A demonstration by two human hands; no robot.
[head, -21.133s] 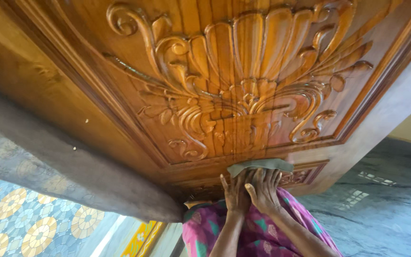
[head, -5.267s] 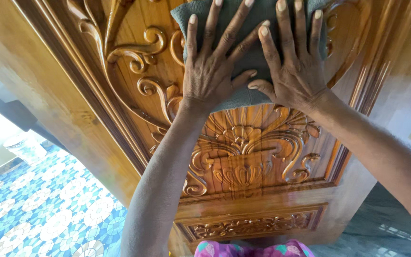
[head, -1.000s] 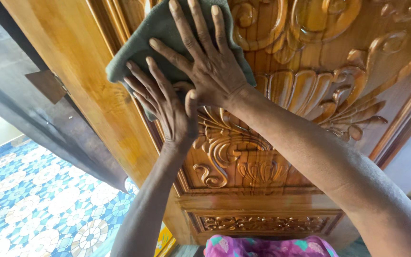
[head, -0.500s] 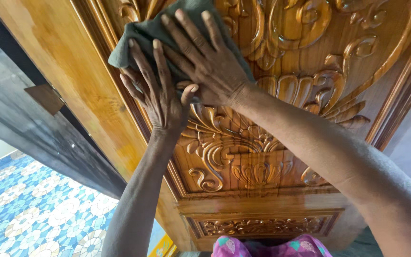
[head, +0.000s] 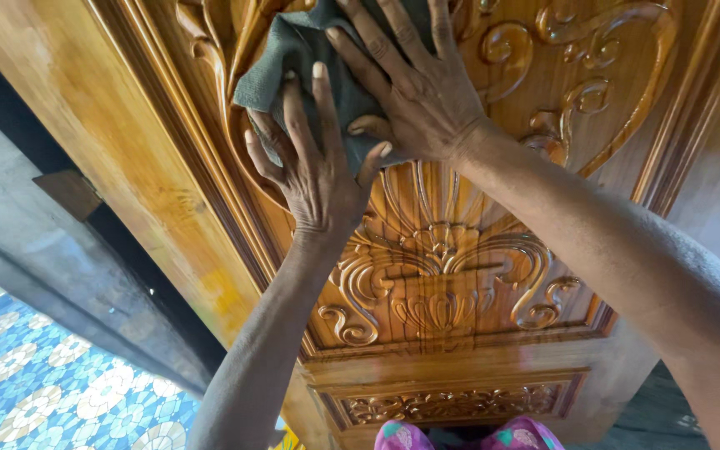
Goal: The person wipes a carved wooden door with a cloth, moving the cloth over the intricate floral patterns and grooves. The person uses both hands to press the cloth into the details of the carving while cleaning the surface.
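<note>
A grey-green cloth (head: pixel 297 58) lies flat against the carved panel of a varnished wooden door (head: pixel 452 275). My left hand (head: pixel 314 167) presses on the cloth's lower edge with fingers spread. Above and to the right of it, my right hand (head: pixel 418 83) lies on the cloth, fingers spread and pointing up; its fingertips run out of the top of the view. Both hands sit over the upper scrollwork, above the carved fan-shaped flower.
The door's plain frame (head: pixel 85 125) runs along the left, with a dark gap and grey wall edge (head: pixel 52 258) beside it. A blue patterned tile floor (head: pixel 60 400) shows at bottom left. Pink patterned clothing (head: pixel 460 435) is at the bottom edge.
Both hands and the cloth have slid to the right across the carved panel, away from the door's left moulding. The view has tilted with them.
</note>
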